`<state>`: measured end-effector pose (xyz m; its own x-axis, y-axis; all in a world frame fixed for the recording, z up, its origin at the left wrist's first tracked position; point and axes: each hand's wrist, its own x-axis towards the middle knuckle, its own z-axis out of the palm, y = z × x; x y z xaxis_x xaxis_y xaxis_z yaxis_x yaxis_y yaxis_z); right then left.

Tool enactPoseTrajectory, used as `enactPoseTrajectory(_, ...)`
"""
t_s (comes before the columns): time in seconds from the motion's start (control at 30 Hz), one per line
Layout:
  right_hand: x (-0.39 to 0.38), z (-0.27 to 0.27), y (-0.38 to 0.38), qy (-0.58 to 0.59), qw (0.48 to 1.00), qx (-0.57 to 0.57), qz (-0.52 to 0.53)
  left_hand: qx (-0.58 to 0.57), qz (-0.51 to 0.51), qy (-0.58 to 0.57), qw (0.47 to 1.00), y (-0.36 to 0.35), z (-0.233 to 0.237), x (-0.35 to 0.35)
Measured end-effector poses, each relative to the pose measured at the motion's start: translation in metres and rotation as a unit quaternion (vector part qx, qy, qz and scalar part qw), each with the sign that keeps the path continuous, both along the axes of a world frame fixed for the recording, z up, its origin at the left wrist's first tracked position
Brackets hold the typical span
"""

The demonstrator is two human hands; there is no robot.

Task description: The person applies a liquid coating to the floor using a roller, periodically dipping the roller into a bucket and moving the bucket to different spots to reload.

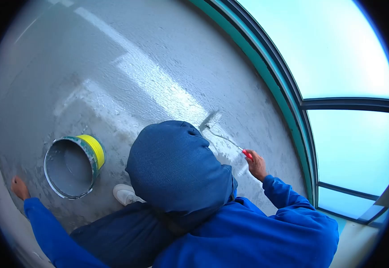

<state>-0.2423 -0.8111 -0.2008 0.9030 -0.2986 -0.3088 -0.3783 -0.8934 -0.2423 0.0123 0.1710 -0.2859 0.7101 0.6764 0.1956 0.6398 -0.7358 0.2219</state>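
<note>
My right hand (257,165) is wrapped around the red handle of a paint roller (225,138). A bent metal rod runs from the handle to the grey roller head, which rests on the wet grey floor (230,80) and looks slightly blurred. At the far left, my left hand (20,188) is closed, with curled fingers and nothing visible in it. It is apart from the bucket (97,152), whose outside is green and yellow. Grey coating lies inside the bucket, and a wire bail hangs along its rim.
A dark blue cloth-covered head (176,165) hides the middle of the floor. One white shoe (125,195) stands near the bucket. Along the right runs a green-edged window frame (288,107) with bright frosted panes. A pale wall (2,192) borders the left.
</note>
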Motion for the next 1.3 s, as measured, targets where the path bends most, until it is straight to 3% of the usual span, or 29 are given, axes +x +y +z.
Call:
enactPoseTrajectory(0.1,-0.014,-0.010,-0.034,-0.021,0.998,-0.016,-0.052,0.008,-0.036,-0.015,0.999,-0.007,0.014,0.004)
enactPoseTrajectory(0.23,0.025,-0.018,-0.056,-0.005,0.999,-0.044,-0.032,0.034,-0.044,-0.033,0.998,-0.040,0.045,0.009)
enactPoseTrajectory(0.37,0.120,-0.036,-0.048,-0.074,0.996,0.040,0.009,-0.003,-0.010,0.069,0.998,-0.047,0.079,-0.001)
enactPoseTrajectory(0.47,0.210,-0.049,-0.030,-0.117,0.989,0.038,0.083,0.051,-0.020,0.023,0.998,-0.063,0.083,-0.005)
enactPoseTrajectory(0.53,0.273,-0.056,-0.012,-0.124,0.986,0.020,0.107,0.140,-0.041,0.005,0.989,-0.057,0.081,-0.013)
enactPoseTrajectory(0.73,0.456,-0.071,0.055,-0.215,0.957,-0.009,0.195,0.147,0.053,0.091,0.983,-0.068,0.103,-0.057)
enactPoseTrajectory(0.97,0.669,-0.042,0.157,-0.202,0.935,-0.108,0.272,0.166,0.107,0.120,0.973,-0.068,0.121,-0.115)
enactPoseTrajectory(1.1,0.739,0.000,0.224,-0.169,0.935,-0.161,0.268,0.166,0.107,0.123,0.972,-0.057,0.122,-0.140)
enactPoseTrajectory(1.3,0.786,-0.026,0.266,-0.169,0.938,-0.138,0.268,0.160,0.117,0.156,0.968,-0.066,0.131,-0.154)
